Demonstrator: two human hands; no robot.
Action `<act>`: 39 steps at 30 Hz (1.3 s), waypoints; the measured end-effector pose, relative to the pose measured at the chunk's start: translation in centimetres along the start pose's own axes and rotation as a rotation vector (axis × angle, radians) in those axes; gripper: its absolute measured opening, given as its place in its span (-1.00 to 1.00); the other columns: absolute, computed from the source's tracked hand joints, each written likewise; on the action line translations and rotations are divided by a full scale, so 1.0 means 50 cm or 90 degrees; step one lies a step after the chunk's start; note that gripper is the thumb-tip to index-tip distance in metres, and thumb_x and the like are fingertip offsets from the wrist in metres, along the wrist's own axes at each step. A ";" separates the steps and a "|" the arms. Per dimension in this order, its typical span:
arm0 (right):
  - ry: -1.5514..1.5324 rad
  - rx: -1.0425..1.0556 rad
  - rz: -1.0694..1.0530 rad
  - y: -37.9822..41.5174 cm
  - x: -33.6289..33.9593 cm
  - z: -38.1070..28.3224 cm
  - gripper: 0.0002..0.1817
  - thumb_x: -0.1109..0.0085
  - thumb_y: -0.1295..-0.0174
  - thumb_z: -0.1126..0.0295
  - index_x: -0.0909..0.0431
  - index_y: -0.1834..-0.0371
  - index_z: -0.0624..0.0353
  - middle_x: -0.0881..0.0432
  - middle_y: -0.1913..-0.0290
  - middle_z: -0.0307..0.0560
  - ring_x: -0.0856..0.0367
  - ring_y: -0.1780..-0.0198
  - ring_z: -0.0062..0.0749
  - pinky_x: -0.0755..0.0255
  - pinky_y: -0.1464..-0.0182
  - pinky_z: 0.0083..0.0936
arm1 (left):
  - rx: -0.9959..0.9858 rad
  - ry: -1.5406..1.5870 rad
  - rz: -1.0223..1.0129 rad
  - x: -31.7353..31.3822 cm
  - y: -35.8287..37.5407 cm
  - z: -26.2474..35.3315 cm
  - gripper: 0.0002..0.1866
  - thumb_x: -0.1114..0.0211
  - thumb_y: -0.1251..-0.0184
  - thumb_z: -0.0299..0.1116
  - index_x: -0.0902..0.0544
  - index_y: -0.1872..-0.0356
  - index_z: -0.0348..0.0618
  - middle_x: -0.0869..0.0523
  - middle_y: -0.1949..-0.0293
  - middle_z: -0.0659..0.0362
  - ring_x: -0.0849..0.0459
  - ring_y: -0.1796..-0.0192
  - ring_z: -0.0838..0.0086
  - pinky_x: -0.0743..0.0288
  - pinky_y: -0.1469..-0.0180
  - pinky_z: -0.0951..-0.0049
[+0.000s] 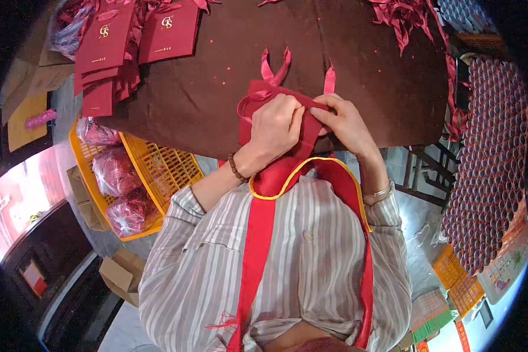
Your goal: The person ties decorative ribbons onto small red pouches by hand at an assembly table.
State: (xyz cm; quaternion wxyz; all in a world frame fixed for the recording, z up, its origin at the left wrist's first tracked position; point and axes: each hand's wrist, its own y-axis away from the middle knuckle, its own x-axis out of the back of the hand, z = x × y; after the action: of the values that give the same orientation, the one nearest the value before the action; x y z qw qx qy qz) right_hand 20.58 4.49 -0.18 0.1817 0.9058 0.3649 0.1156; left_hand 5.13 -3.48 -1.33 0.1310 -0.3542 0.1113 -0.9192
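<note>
A dark red paper bag (253,132) with satin ribbons lies at the near edge of the brown-covered table. My left hand (276,126), a beaded bracelet at its wrist, rests on the bag with fingers curled in a pinch at its upper part. My right hand (346,123) grips the bag's right edge between thumb and fingers. Both hands nearly meet. One ribbon loop (276,67) stands up beyond the bag, and another ribbon end (330,79) rises behind my right hand. The fingertips of my left hand are partly hidden.
Stacked red bags (105,50) with gold lettering lie at the table's (217,105) left. Ribbons (402,20) are heaped at the far right. Yellow crates (161,167) with plastic-wrapped bundles stand below left. Rows of small round-topped items (490,158) fill the right side.
</note>
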 end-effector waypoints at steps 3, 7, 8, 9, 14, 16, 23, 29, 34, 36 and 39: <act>-0.016 0.007 0.003 0.002 -0.002 -0.001 -0.72 -0.08 -0.25 0.34 -0.54 0.11 0.34 -0.48 0.16 -0.13 -0.57 0.23 -0.48 -0.51 0.30 -0.60 | 0.002 0.016 0.007 -0.001 -0.001 -0.001 -0.93 -0.23 -0.14 -0.50 -0.51 0.45 -0.25 -0.55 0.48 0.02 -0.59 0.42 0.14 -0.44 0.38 0.27; -0.008 0.012 0.000 0.003 -0.001 0.001 -0.72 -0.08 -0.25 0.35 -0.54 0.11 0.35 -0.47 0.18 -0.13 -0.57 0.24 -0.50 -0.50 0.30 -0.60 | -0.006 0.012 0.012 -0.004 -0.002 -0.002 -0.93 -0.23 -0.14 -0.49 -0.51 0.45 -0.24 -0.55 0.49 0.02 -0.58 0.42 0.14 -0.44 0.38 0.27; 0.001 0.014 0.001 0.002 -0.001 0.005 -0.73 -0.08 -0.25 0.35 -0.53 0.11 0.35 -0.46 0.18 -0.14 -0.56 0.25 -0.51 -0.50 0.30 -0.60 | -0.006 0.011 0.012 -0.003 -0.001 -0.001 -0.93 -0.23 -0.14 -0.49 -0.51 0.45 -0.24 -0.55 0.49 0.02 -0.58 0.42 0.14 -0.44 0.38 0.27; 0.011 0.016 0.002 0.002 -0.002 0.007 -0.73 -0.08 -0.25 0.35 -0.53 0.12 0.35 -0.46 0.19 -0.15 -0.56 0.26 -0.52 -0.49 0.30 -0.60 | -0.012 0.002 0.009 -0.001 -0.002 0.001 -0.92 -0.23 -0.13 -0.49 -0.51 0.45 -0.24 -0.54 0.49 0.02 -0.58 0.42 0.14 -0.45 0.38 0.28; 0.039 0.027 0.032 0.016 -0.013 -0.010 -0.77 -0.11 -0.23 0.42 -0.50 0.12 0.34 -0.44 0.19 -0.21 -0.48 0.26 -0.61 -0.42 0.29 -0.66 | -0.048 -0.078 -0.007 -0.003 -0.001 0.007 -0.91 -0.22 -0.13 -0.50 -0.48 0.43 -0.25 -0.56 0.42 0.02 -0.58 0.41 0.12 -0.45 0.39 0.27; 0.071 0.033 0.047 0.017 -0.014 -0.009 -0.78 -0.11 -0.22 0.43 -0.49 0.13 0.33 -0.44 0.20 -0.20 -0.47 0.26 -0.60 -0.41 0.28 -0.66 | -0.072 -0.101 0.016 -0.002 -0.004 0.015 -0.90 -0.21 -0.14 -0.51 -0.45 0.37 -0.25 -0.55 0.28 -0.02 -0.58 0.39 0.08 -0.46 0.39 0.24; 0.212 0.195 0.087 0.017 -0.017 0.014 -0.79 -0.10 -0.22 0.45 -0.47 0.14 0.34 -0.45 0.23 -0.13 -0.48 0.26 -0.55 -0.40 0.25 -0.62 | -0.046 -0.030 -0.017 -0.006 0.001 0.014 -0.88 -0.16 -0.16 -0.52 -0.41 0.33 -0.30 -0.48 0.20 -0.06 -0.58 0.37 0.04 -0.48 0.40 0.18; 0.213 0.130 0.108 0.035 -0.015 -0.007 -0.79 -0.09 -0.21 0.46 -0.49 0.15 0.35 -0.53 0.29 -0.04 -0.53 0.30 -0.46 -0.43 0.25 -0.49 | -0.074 -0.039 -0.002 -0.012 0.000 0.015 -0.87 -0.15 -0.14 -0.54 -0.41 0.32 -0.33 -0.46 0.25 -0.04 -0.56 0.29 0.05 -0.47 0.34 0.20; 0.307 0.175 0.140 0.039 -0.017 -0.010 -0.81 -0.11 -0.19 0.44 -0.49 0.22 0.37 -0.57 0.37 0.04 -0.56 0.31 -0.38 -0.42 0.24 -0.43 | -0.067 -0.025 -0.010 -0.013 -0.002 0.024 -0.89 -0.15 -0.11 -0.55 -0.42 0.36 -0.33 -0.47 0.28 -0.04 -0.55 0.28 0.05 -0.47 0.32 0.22; 0.293 0.165 0.143 0.040 -0.021 -0.014 -0.81 -0.11 -0.18 0.43 -0.49 0.24 0.36 -0.56 0.36 0.08 -0.56 0.32 -0.32 -0.42 0.23 -0.40 | -0.070 -0.022 -0.006 -0.011 0.000 0.024 -0.89 -0.16 -0.10 -0.56 -0.42 0.37 -0.33 -0.47 0.29 -0.04 -0.55 0.29 0.06 -0.47 0.32 0.22; 0.255 0.134 0.136 0.051 -0.023 -0.019 -0.82 -0.11 -0.18 0.44 -0.48 0.26 0.36 -0.56 0.37 0.09 -0.56 0.32 -0.32 -0.41 0.23 -0.39 | -0.088 -0.019 0.003 -0.010 0.002 0.032 -0.90 -0.16 -0.07 -0.56 -0.42 0.41 -0.33 -0.48 0.32 -0.03 -0.55 0.29 0.07 -0.47 0.33 0.22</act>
State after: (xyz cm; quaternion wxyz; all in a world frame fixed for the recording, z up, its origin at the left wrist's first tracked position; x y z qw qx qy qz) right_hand 21.05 2.21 1.64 -0.0024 0.9121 0.3061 0.2726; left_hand 6.59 -3.60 -0.51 0.1100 -0.3760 0.1737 -0.9035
